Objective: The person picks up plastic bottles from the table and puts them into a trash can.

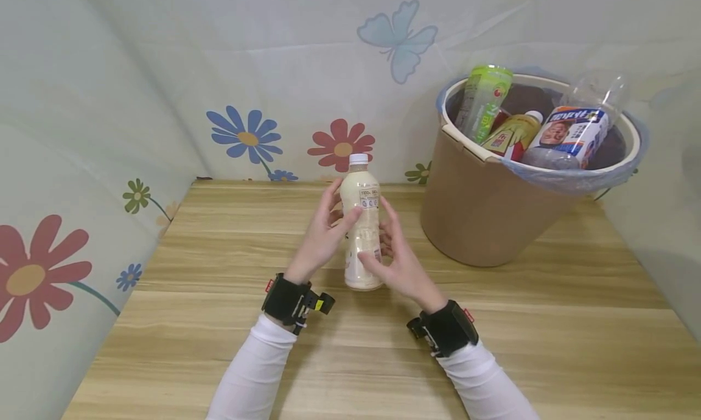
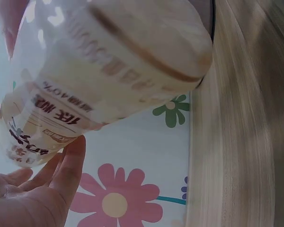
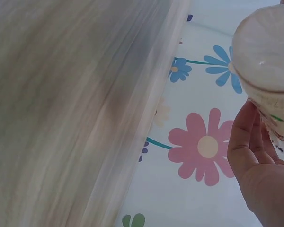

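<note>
A plastic drink bottle [image 1: 361,231] with a white cap and cream-coloured contents is held cap up between both hands in the head view. My left hand [image 1: 323,236] grips its upper half, thumb across the front and fingers round the far side. Lower down, my right hand [image 1: 404,265] holds the other side, its thumb over the front near the base. Printed lettering shows on the bottle [image 2: 80,90] in the left wrist view, with the left fingers [image 2: 71,170] against its upper part. The right wrist view shows the bottle's underside [image 3: 270,49], raised off the table.
A brown bin [image 1: 476,207] lined with a blue bag stands at the right. In it lie a green-labelled bottle [image 1: 484,103], a yellow-and-red bottle [image 1: 515,134] and a clear bottle with a blue-and-white label [image 1: 572,131]. Flower-printed cloth [image 1: 296,61] borders the wooden table [image 1: 219,243].
</note>
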Tool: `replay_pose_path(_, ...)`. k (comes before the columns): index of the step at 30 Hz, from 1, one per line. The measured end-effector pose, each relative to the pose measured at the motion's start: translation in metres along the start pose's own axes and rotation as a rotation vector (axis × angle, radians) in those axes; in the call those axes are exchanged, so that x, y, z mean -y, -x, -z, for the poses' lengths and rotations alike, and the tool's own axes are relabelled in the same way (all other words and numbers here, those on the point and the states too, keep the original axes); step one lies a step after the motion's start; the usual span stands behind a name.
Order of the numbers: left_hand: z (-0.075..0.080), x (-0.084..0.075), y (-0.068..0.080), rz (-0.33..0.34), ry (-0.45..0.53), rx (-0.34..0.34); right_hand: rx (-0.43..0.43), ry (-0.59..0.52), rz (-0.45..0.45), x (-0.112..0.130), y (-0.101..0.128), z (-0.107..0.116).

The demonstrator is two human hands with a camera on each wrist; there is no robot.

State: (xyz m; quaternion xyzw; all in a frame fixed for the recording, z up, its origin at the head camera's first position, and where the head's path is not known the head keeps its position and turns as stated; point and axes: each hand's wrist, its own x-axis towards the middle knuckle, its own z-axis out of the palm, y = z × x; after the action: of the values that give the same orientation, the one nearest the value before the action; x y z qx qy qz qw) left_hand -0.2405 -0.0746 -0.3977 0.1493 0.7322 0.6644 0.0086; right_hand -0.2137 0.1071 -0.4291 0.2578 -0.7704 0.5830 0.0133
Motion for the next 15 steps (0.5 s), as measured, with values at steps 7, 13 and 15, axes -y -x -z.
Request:
replay_pose_path(7, 0.0, -0.002, 0.002, -0.027, -0.034, 0.004, -0.006, -0.075, -0.01, 0.003, 0.0, -0.001)
replay_pose_path(13, 0.002, -0.004, 0.003, -0.047, -0.063, -0.014, -0.036, -0.178, -0.025, 0.009, 0.001, -0.001)
replay_pose_path(15, 0.002, -0.005, 0.003, -0.06, -0.062, -0.026, -0.06, -0.213, -0.021, 0.014, 0.0, 0.0)
